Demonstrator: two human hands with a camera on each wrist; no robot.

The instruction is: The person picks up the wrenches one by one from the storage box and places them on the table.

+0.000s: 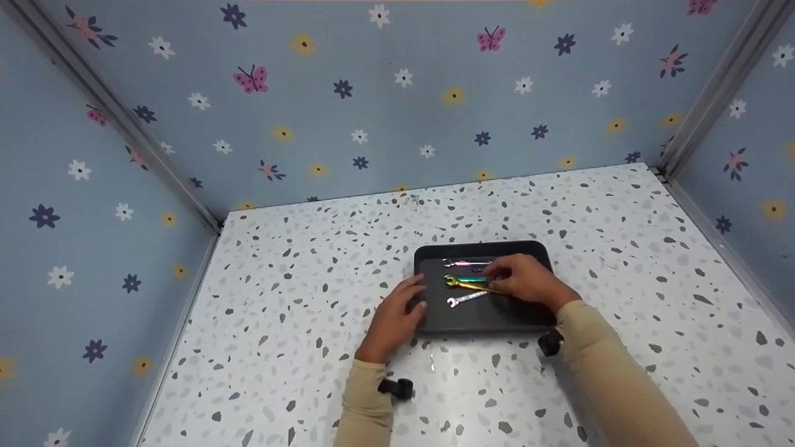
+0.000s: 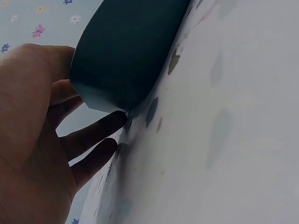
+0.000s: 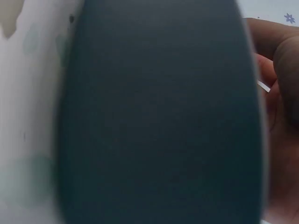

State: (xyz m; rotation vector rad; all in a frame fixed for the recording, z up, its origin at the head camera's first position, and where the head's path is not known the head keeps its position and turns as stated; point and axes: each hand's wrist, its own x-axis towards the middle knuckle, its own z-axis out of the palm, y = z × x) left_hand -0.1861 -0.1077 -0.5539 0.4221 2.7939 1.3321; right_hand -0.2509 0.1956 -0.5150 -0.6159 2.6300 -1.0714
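Observation:
A dark grey rectangular tray [image 1: 459,324] lies on the table with several small wrenches in it. My right hand [image 1: 525,282] reaches over its right side, thumb and index finger pinching the shaft of a green wrench [image 1: 470,279]. Just below that one lies a gold wrench [image 1: 466,285], overlapping it near the open end. A silver wrench [image 1: 463,299] slants nearer to me, and a shiny pinkish wrench [image 1: 463,263] lies toward the far wall; my hand hides their right ends. At the tray's left wall, my left hand [image 1: 391,316] touches the rim with spread, fairly straight fingers.
The white speckled table [image 1: 298,298] extends around the tray. Blue flowered panels [image 1: 385,93] stand behind it and on both sides, with metal posts at the corners. The tray wall [image 3: 163,116] fills most of the right wrist view, blocking the fingertips.

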